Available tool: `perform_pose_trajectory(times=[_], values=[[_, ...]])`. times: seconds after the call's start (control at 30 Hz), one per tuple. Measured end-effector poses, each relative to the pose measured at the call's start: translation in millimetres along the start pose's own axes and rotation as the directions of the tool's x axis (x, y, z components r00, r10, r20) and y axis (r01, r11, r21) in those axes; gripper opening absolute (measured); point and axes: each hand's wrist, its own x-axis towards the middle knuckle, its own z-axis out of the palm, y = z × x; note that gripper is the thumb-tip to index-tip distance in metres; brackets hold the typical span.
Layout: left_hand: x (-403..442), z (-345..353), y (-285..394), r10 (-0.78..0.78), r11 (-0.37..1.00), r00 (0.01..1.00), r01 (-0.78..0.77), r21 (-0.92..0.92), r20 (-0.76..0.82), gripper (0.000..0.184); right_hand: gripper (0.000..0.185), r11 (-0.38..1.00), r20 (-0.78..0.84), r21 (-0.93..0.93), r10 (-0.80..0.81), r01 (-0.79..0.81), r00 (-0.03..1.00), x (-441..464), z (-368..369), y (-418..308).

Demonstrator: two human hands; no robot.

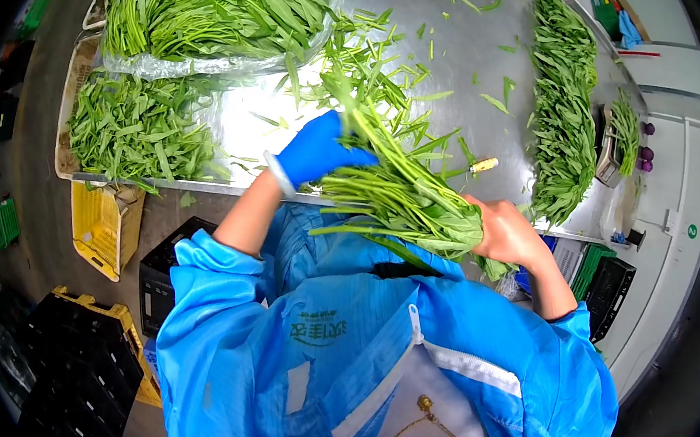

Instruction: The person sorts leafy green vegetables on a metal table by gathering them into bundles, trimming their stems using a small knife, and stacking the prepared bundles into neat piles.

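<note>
My left hand point(317, 152), in a blue glove, is at the upper middle, its fingers closed around some stems at the left side of a bunch of leafy greens point(402, 187). Motion blurs the greens near those fingertips. My bare right hand point(505, 232) grips the bunch at its lower right end, in front of the blue jacket. The bunch slants from upper left to lower right above the near edge of the metal table point(476, 120). Cut stem pieces and loose leaves lie behind it. A small knife with a yellowish handle point(484, 165) rests just right of the bunch.
A plastic-lined heap of greens point(218, 19) stands at the back left, with a leaf pile point(136, 130) nearer. A long row of greens point(564, 102) lies on the right. Below the table's left edge are a yellow crate point(103, 227) and a black crate point(157, 286).
</note>
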Motion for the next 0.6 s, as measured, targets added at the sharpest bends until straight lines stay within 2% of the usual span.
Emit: perform_pose_trajectory(times=[0.07, 0.13, 0.17, 0.27, 0.3, 0.4, 0.43, 0.53, 0.57, 0.6], values=[[1.8, 19.0, -5.1, 0.181, 0.952, 0.982, -0.189, 0.239, 0.056, 0.03, 0.066, 0.999, -0.013, -0.01, -0.045, 0.045, 0.999, 1.7, 0.8, -3.1], [-2.6, 27.7, -0.8, 0.188, 0.982, 0.976, -0.185, -0.043, 0.111, 0.031, 0.066, 0.998, -0.029, -0.015, -0.069, 0.069, 0.997, 1.6, 3.2, -2.1], [-6.3, 32.9, -6.8, 0.15, 0.987, 0.985, -0.143, -0.073, 0.089, 0.027, 0.066, 1.0, -0.02, -0.006, -0.029, 0.029, 0.999, 0.8, 3.5, -1.2], [-13.7, 23.7, -0.2, -0.094, 0.946, 0.984, 0.136, -0.293, 0.152, 0.027, 0.064, 0.997, -0.008, 0.063, 0.052, -0.051, 0.999, -1.3, 5.1, 0.0], [-17.4, 21.5, -2.1, -0.102, 0.905, 0.979, 0.164, -0.393, 0.174, 0.027, 0.061, 0.993, -0.021, 0.108, 0.056, -0.053, 0.998, -1.2, 4.3, -1.5], [-24.3, 20.3, -1.0, -0.077, 0.932, 0.982, 0.132, -0.338, 0.17, 0.03, 0.058, 0.986, -0.029, 0.153, 0.074, -0.069, 0.997, -1.2, 4.9, -0.8], [-25.3, 20.8, -8.1, -0.061, 0.967, 0.983, 0.102, -0.235, 0.173, 0.029, 0.059, 0.986, -0.025, 0.152, 0.08, -0.076, 0.996, -1.3, 5.2, -0.4], [-29.7, 8.7, -13.3, 0.036, 0.999, 0.919, -0.029, -0.025, 0.392, 0.032, 0.06, 0.98, 0.009, 0.153, 0.128, -0.128, 0.992, -3.9, 2.4, -3.6], [-33.0, 7.8, -11.6, 0.048, 0.998, 0.912, -0.056, 0.007, 0.407, 0.035, 0.06, 0.98, 0.031, 0.154, 0.126, -0.129, 0.992, -4.6, 2.5, -5.1], [-37.5, 4.9, -6.0, 0.004, 1.0, 0.929, -0.003, -0.003, 0.37, 0.035, 0.06, 0.979, 0.051, 0.155, 0.124, -0.131, 0.991, -5.4, 2.6, -6.6]])
